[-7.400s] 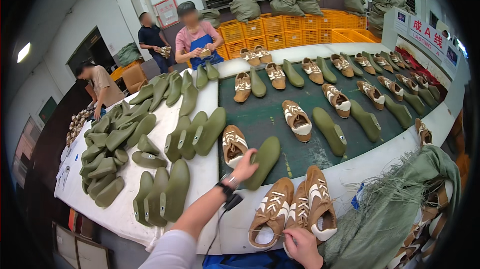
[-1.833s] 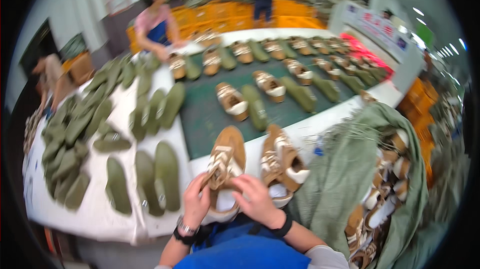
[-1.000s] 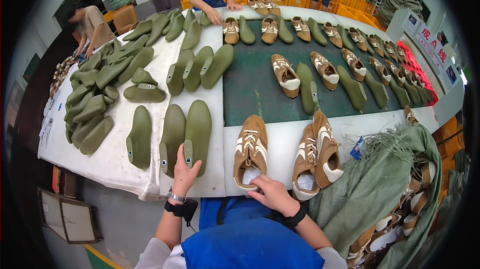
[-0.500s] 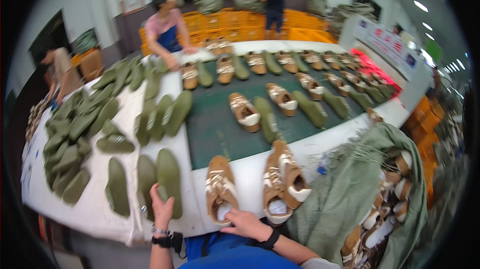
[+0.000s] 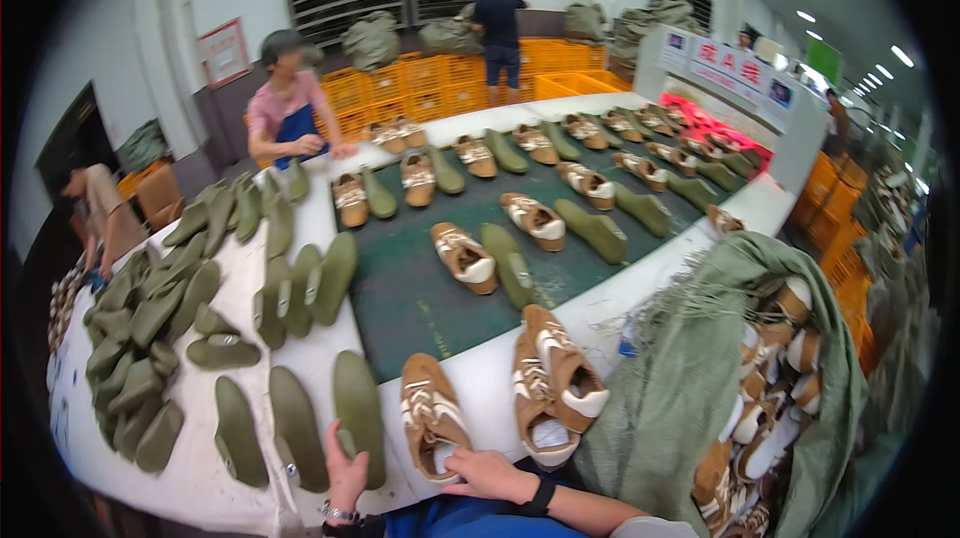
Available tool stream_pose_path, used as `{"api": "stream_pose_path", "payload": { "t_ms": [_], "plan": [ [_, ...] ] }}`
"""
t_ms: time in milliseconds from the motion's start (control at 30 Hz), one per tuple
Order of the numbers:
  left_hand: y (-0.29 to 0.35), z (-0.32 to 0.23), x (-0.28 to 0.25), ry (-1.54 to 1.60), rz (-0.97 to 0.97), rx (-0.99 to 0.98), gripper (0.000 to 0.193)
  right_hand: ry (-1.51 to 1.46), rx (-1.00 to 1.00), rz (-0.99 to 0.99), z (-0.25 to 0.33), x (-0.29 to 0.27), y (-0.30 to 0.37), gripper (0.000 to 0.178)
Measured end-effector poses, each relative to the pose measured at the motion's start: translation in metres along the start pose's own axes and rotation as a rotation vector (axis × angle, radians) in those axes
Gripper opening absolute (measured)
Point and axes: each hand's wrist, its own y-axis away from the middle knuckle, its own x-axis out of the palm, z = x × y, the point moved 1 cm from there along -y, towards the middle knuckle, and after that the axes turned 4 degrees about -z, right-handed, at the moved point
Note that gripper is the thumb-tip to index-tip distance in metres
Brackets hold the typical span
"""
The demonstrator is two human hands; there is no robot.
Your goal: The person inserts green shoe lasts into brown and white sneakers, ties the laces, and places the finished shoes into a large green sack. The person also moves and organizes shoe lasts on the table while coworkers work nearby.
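My left hand (image 5: 346, 472) grips the heel end of an olive-green shoe last (image 5: 358, 408), with thumb and fingers on either side of it. The last lies on the white table edge. To its left are two more lasts, the nearer one (image 5: 297, 426) being within the hand's reach. My right hand (image 5: 492, 479) is at the heel of a brown sneaker (image 5: 428, 400) with white stripes and laces, its fingers closed at the opening over the white insole. Right of that sneaker, a pair of matching sneakers (image 5: 546, 384) leans together, one partly on the other.
A dark green belt (image 5: 410, 288) carries rows of sneakers and lasts. Piled lasts (image 5: 150, 313) cover the left table. A green woven sack (image 5: 660, 428) full of sneakers stands at right. Across the table is a person in pink (image 5: 285, 103); orange crates (image 5: 385, 88) line the wall.
The view has shifted. The last at my left hand now sits farther from its left neighbour. My right hand stays at the sneaker's heel. The person in pink has drawn one hand back.
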Motion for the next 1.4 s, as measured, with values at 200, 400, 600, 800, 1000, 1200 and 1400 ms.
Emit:
{"api": "stream_pose_path", "payload": {
  "t_ms": [200, 400, 600, 800, 1000, 1200, 1400],
  "plan": [
    [-0.058, -0.019, 0.043, 0.083, 0.136, -0.004, 0.069, 0.028, 0.002, -0.039, -0.002, -0.007, 0.007, 0.035],
    [-0.197, -0.026, 0.143, 0.094, 0.173, -0.113, 0.069, 0.016, 0.040, -0.061, -0.010, -0.015, 0.013, 0.037],
    [-0.247, -0.006, 0.238, -0.163, 0.117, 0.034, 0.075, -0.112, 0.079, -0.105, -0.010, -0.020, 0.014, 0.025],
    [-0.256, -0.012, 0.207, -0.168, 0.563, -0.136, 0.100, -0.140, -0.005, -0.302, -0.012, -0.023, 0.015, 0.033],
    [-0.192, -0.029, 0.160, -0.190, 0.706, 0.002, 0.092, -0.104, -0.017, -0.340, -0.015, -0.008, 0.016, 0.029],
    [-0.089, -0.008, 0.143, 0.034, 0.388, 0.396, 0.065, -0.123, -0.057, -0.335, -0.014, 0.011, 0.010, 0.031],
    [-0.043, -0.014, 0.126, 0.269, 0.524, 0.317, 0.061, -0.053, -0.085, -0.128, 0.003, 0.024, 0.010, 0.033]
  ]
}}
